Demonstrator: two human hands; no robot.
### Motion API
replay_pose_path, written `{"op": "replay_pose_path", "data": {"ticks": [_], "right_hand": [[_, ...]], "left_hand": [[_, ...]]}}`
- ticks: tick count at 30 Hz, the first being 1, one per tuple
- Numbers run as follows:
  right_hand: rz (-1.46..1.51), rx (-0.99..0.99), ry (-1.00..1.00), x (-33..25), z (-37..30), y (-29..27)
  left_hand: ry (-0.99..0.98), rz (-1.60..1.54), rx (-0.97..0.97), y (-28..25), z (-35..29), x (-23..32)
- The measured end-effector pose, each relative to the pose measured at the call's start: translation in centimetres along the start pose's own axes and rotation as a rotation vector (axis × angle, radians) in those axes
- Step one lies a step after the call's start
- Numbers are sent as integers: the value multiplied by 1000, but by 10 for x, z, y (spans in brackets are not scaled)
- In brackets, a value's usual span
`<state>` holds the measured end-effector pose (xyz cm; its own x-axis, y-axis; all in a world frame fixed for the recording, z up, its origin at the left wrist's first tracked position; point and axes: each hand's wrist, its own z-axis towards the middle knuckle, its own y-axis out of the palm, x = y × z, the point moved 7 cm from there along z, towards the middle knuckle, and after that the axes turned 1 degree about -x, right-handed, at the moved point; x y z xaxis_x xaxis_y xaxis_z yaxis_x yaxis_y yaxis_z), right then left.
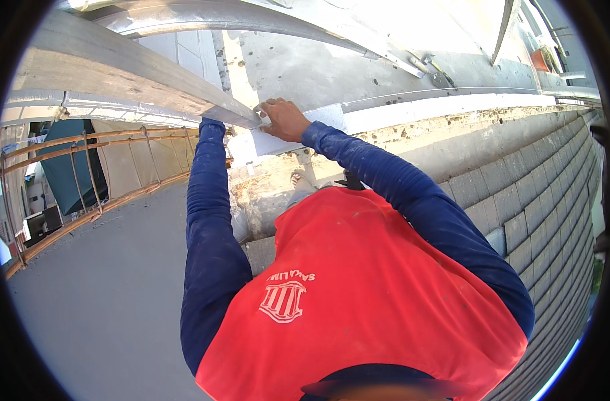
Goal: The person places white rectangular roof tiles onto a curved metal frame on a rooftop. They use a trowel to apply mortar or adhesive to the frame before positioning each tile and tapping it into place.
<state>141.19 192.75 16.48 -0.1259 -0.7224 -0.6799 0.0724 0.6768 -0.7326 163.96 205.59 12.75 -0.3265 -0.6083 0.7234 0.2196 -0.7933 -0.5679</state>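
A long, pale grey beam (138, 70), apparently metal, slants from the upper left to its near end in front of me. My right hand (286, 119) is at that end, with finger and thumb bent around its tip. The left sleeve runs up to the beam's near side, where the beam hides my left hand and its fingers. Beneath the beam's end lies a white strip (251, 146) on top of a wall ledge.
Grey roof tiles (512, 194) slope away at the right. Smooth grey surface (111, 301) lies at the lower left, bordered by rusty rebar (111, 200). Tools (433, 70) rest on the grey slab (305, 70) beyond the ledge. More metal members (238, 20) cross at the top.
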Motion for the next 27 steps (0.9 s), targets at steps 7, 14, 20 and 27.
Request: {"op": "replay_pose_path", "data": {"ticks": [7, 14, 20, 27], "right_hand": [[270, -123, -60, 9, 12, 4], [559, -408, 55, 37, 32, 9], [1077, -116, 433, 52, 39, 11], [1154, 5, 568, 81, 32, 19]], "left_hand": [[-127, -600, -563, 102, -3, 36], [-442, -697, -1150, 131, -47, 79], [-235, -565, -1243, 138, -67, 87], [42, -496, -1455, 149, -76, 87]]}}
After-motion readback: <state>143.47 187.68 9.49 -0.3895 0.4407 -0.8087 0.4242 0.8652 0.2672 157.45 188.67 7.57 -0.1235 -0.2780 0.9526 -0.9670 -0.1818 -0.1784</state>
